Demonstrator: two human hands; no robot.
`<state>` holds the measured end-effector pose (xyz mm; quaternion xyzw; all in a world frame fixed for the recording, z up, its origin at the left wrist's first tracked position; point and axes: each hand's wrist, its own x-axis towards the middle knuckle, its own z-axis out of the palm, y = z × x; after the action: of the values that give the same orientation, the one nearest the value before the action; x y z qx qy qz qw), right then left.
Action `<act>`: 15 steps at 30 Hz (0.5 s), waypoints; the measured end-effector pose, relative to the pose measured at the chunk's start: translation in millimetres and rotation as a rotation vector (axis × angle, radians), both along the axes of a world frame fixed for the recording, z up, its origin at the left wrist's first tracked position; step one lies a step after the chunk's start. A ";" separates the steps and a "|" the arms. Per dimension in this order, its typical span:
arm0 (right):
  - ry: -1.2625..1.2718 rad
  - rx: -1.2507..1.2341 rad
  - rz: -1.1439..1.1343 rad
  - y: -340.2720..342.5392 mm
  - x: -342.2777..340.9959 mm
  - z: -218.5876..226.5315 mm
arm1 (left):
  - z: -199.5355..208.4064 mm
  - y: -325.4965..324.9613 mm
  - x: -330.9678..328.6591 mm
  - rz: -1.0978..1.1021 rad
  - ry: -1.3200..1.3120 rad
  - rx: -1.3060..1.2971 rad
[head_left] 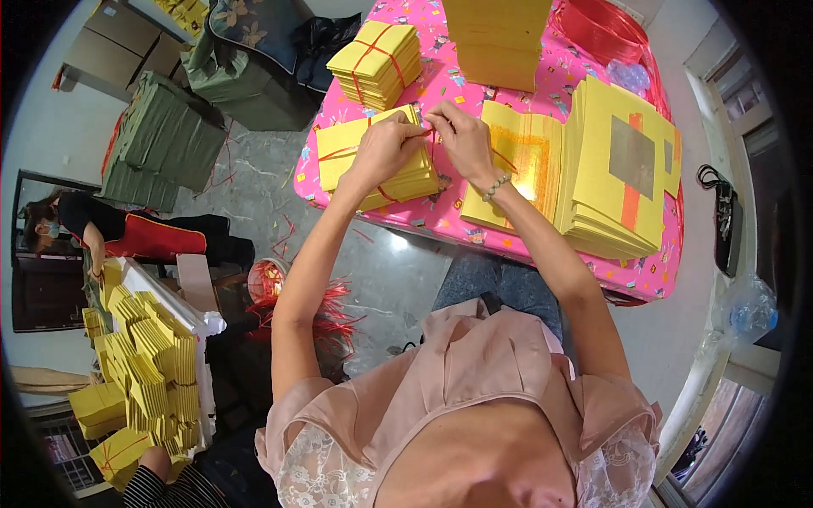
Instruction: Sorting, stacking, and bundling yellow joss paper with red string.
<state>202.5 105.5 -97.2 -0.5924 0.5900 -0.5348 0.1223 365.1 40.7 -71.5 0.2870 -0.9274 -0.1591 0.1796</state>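
Observation:
A squared stack of yellow paper sheets (341, 176) lies on the pink patterned tabletop (309, 199), with thin red strapping (339, 154) crossed around it. Over its upper right part, my left hand (389, 151) is closed, fingertips pinching the red strapping. Close beside it, my right hand (464, 146) pinches the strapping too, a bead bracelet on its wrist. A short length of strapping runs between the two sets of fingertips; whether it is knotted I cannot tell. Just behind sits another yellow bundle (373, 66) tied crosswise in red.
Right of my hands lie yellow sheets with an orange print (518, 161) and a taller yellow stack (614, 169). A yellow block (495, 42) and red strapping coil (603, 32) are behind. At left, a person (72, 216) works by a table of yellow bundles (152, 347); green-wrapped parcels (161, 144) stand beyond.

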 end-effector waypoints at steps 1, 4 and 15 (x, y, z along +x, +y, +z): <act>-0.004 0.003 -0.001 -2.8 -0.8 -2.0 | -0.3 0.6 -0.5 0.028 0.016 -0.029; -0.219 0.136 0.098 -22.3 -12.1 -17.0 | -4.0 3.7 -5.3 0.071 0.139 -0.019; -0.663 0.596 0.567 -23.0 -22.5 -26.5 | 8.2 -9.1 -7.4 0.030 0.135 0.226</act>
<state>180.0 82.5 -123.6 -0.4672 0.4626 -0.4484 0.6055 357.7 31.6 -63.4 0.3078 -0.8850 -0.2789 0.2106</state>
